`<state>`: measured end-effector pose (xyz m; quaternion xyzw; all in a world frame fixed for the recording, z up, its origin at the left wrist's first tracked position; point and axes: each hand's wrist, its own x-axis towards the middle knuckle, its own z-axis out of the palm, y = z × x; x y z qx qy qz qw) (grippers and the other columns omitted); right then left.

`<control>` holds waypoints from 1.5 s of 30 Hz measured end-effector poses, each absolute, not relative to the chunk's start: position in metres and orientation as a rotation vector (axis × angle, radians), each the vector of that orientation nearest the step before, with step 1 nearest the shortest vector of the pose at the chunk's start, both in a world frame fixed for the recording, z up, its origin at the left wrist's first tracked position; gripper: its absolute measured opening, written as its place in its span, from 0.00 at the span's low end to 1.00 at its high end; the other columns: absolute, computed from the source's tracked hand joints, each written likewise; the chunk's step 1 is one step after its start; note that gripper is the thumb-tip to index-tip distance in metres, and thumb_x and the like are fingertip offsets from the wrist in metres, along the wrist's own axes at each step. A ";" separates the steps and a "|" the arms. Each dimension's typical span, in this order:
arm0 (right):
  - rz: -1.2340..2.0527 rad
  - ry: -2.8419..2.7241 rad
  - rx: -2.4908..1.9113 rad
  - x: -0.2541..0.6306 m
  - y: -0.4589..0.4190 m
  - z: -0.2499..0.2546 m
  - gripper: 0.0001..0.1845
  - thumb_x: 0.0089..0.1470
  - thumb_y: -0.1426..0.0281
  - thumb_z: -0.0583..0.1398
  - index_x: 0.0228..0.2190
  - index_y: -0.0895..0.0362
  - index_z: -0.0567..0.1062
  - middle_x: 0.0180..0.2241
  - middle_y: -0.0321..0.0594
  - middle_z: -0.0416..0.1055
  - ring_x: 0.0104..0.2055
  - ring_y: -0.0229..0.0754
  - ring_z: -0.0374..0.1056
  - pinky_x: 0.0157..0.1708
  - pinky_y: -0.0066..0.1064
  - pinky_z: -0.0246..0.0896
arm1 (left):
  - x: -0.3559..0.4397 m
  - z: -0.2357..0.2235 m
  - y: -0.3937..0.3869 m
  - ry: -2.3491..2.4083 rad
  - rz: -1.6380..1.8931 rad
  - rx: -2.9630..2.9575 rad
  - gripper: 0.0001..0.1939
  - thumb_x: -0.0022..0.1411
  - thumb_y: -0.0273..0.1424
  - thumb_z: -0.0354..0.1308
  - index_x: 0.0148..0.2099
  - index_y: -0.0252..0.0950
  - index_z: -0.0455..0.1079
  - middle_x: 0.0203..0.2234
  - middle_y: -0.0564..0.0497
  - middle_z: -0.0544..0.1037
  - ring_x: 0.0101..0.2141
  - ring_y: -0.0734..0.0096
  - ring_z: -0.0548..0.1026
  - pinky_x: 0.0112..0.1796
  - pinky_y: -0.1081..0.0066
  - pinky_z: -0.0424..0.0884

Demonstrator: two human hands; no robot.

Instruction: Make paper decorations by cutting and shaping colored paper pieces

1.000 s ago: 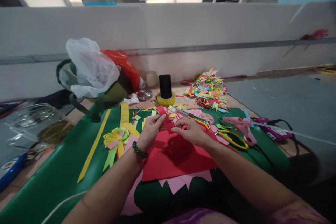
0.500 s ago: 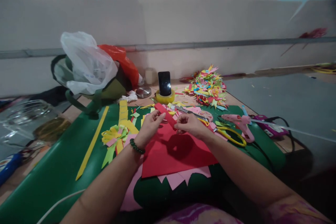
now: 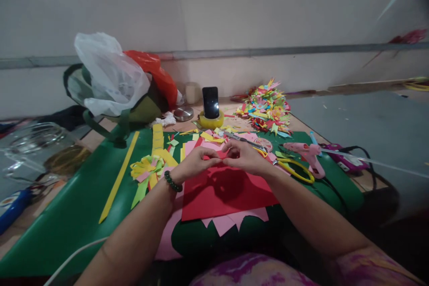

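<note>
My left hand (image 3: 197,162), with a green bead bracelet on its wrist, meets my right hand (image 3: 246,156) over a red sheet of paper (image 3: 231,196). Both pinch a small strip of red paper (image 3: 217,158) between their fingertips; most of the strip is hidden by the fingers. Beneath the red sheet lie pink papers (image 3: 223,223) with jagged cut edges. Left of my left hand rests a yellow and green paper flower (image 3: 147,170). A cutter knife (image 3: 239,137) and yellow-handled scissors (image 3: 296,174) are just beyond and right of my right hand.
A pink glue gun (image 3: 310,154) lies on the green mat (image 3: 80,196) at right. A phone (image 3: 210,103) leans on a yellow tape roll (image 3: 211,120). Behind are a pile of paper flowers (image 3: 268,107) and a bag (image 3: 140,109). A yellow strip (image 3: 119,176) lies at left.
The red strip, stretched slantwise between both hands before, is now mostly hidden in the fingers, as though folded. My hands have come closer together, fingertips touching.
</note>
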<state>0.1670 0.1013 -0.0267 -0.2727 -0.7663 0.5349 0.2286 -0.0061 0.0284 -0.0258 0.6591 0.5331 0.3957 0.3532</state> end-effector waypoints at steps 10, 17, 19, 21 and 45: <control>1.602 -1.725 -0.709 0.167 0.105 -0.023 0.21 0.40 0.62 0.66 0.35 0.56 0.67 0.19 0.27 0.67 0.20 0.34 0.66 0.24 0.28 0.61 | 0.005 -0.015 0.022 1.281 1.183 1.175 0.15 0.47 0.41 0.67 0.24 0.33 0.74 0.16 0.54 0.69 0.20 0.78 0.62 0.23 0.75 0.60; 1.454 -1.695 -0.699 0.165 0.106 -0.027 0.18 0.42 0.63 0.64 0.35 0.56 0.68 0.20 0.27 0.67 0.22 0.34 0.64 0.26 0.30 0.62 | 0.009 -0.016 0.022 1.211 1.192 1.091 0.14 0.46 0.39 0.68 0.25 0.33 0.73 0.17 0.56 0.68 0.22 0.76 0.67 0.32 0.69 0.71; 1.411 -1.711 -0.693 0.165 0.106 -0.028 0.18 0.42 0.64 0.64 0.36 0.57 0.68 0.20 0.28 0.67 0.23 0.34 0.63 0.27 0.30 0.60 | 0.009 -0.017 0.022 1.202 1.188 1.109 0.15 0.48 0.40 0.67 0.25 0.32 0.73 0.16 0.57 0.66 0.21 0.77 0.65 0.33 0.68 0.73; 1.381 -1.723 -0.683 0.165 0.107 -0.030 0.18 0.42 0.65 0.64 0.36 0.57 0.69 0.21 0.29 0.67 0.23 0.34 0.62 0.26 0.29 0.58 | 0.010 -0.017 0.021 1.195 1.194 1.127 0.15 0.49 0.40 0.67 0.25 0.32 0.72 0.15 0.58 0.65 0.21 0.78 0.63 0.34 0.67 0.73; 1.488 -1.573 -0.541 0.163 0.097 -0.026 0.22 0.40 0.67 0.67 0.39 0.55 0.68 0.24 0.29 0.67 0.27 0.35 0.63 0.27 0.28 0.58 | 0.029 -0.016 0.017 1.054 1.442 0.781 0.17 0.38 0.37 0.73 0.27 0.30 0.75 0.19 0.52 0.75 0.21 0.78 0.71 0.26 0.76 0.69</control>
